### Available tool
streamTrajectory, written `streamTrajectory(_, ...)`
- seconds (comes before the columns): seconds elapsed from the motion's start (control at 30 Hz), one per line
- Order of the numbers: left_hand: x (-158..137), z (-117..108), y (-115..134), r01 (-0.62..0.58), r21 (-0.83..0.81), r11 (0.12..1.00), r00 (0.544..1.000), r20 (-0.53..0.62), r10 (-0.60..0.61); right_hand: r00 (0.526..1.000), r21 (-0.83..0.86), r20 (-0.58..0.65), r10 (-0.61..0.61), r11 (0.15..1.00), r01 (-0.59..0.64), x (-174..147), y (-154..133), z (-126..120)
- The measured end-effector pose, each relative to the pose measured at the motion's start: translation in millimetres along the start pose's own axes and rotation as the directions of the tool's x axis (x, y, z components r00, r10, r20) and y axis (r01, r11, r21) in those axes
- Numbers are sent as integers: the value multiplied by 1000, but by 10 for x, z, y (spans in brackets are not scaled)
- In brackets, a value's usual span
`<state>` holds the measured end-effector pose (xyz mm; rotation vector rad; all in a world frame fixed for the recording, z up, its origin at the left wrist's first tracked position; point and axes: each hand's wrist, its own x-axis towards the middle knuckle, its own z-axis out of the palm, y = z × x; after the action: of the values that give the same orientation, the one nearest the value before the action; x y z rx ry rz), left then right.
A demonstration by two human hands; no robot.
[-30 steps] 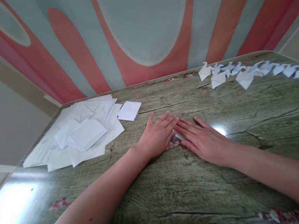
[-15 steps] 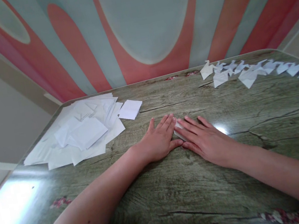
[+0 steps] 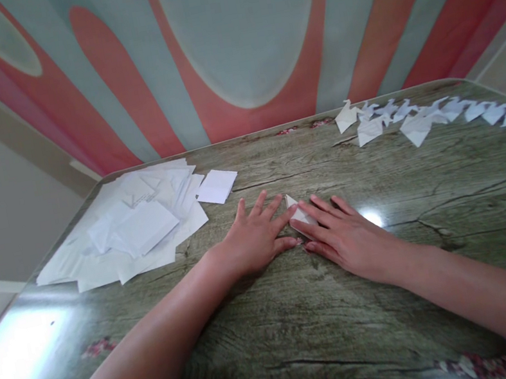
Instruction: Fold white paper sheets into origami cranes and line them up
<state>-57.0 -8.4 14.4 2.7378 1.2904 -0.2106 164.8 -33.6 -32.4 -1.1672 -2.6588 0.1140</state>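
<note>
A small folded piece of white paper (image 3: 297, 213) lies flat on the table between my hands, its pointed tip facing away from me. My left hand (image 3: 255, 231) is spread on the tabletop, with a fingertip touching the paper's left side. From the right, my right hand (image 3: 344, 235) rests flat, its outstretched fingers covering the right and lower part of the paper. How the covered part is folded cannot be seen.
A pile of loose white paper sheets (image 3: 142, 225) covers the table's far left, with a small white paper square (image 3: 217, 186) beside it. Several folded paper birds (image 3: 418, 126) stand at the far right. The wood-patterned table (image 3: 282, 354) meets a painted wall.
My left hand has slid slightly left and its fingers have spread, showing more of the folded paper and its tip. My right hand stays nearly in place. The view has shifted slightly.
</note>
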Motion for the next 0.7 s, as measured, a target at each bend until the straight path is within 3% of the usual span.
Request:
streamTrajectory(0.37, 76, 101, 7, 45, 72, 996, 991, -128, -36, 1000, -41, 26, 7, 999, -6, 9, -13, -13)
streamTrajectory(0.5, 102, 99, 82, -105, 3, 995, 994, -39, 105, 999, -39, 46, 13, 999, -11, 22, -25, -30)
streamTrajectory(0.7, 98, 80, 40, -54, -110, 992, 998, 31, 58, 999, -18, 38, 14, 1000, -13, 0, -13, -27)
